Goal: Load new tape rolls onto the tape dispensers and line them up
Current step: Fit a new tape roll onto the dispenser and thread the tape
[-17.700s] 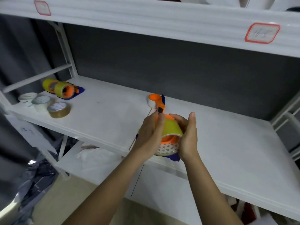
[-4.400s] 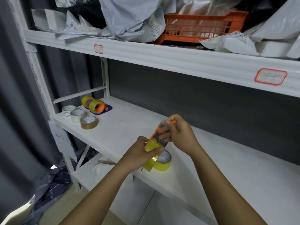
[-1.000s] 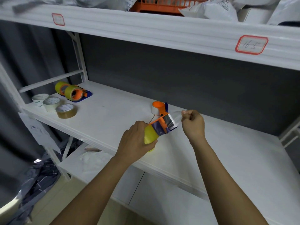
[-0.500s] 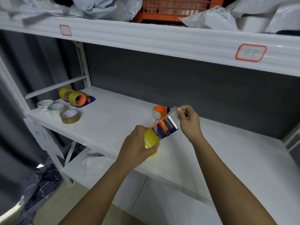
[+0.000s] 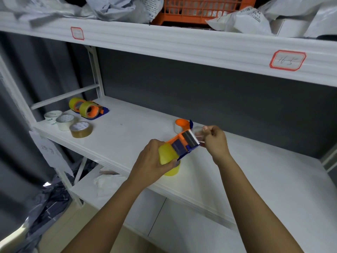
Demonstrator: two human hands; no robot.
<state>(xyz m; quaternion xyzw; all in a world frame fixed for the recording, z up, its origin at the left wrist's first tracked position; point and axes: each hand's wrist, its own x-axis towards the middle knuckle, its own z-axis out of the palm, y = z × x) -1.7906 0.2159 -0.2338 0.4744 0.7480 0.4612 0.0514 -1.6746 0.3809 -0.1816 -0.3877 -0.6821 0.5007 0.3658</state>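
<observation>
Here the left hand [image 5: 153, 161] grips the yellow tape roll [image 5: 166, 155] on the dispenser [image 5: 183, 143] above the shelf [image 5: 127, 136], while the right hand [image 5: 215, 141] pinches the tape end [image 5: 197, 133]; draw it straight across the blade.

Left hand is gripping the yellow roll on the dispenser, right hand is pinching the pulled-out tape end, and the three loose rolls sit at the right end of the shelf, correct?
Not quite. The head view shows the three loose rolls at the left end of the shelf, not the right. The rest holds: the left hand grips the yellow roll on the dispenser, and the right hand pinches the tape end.
</observation>
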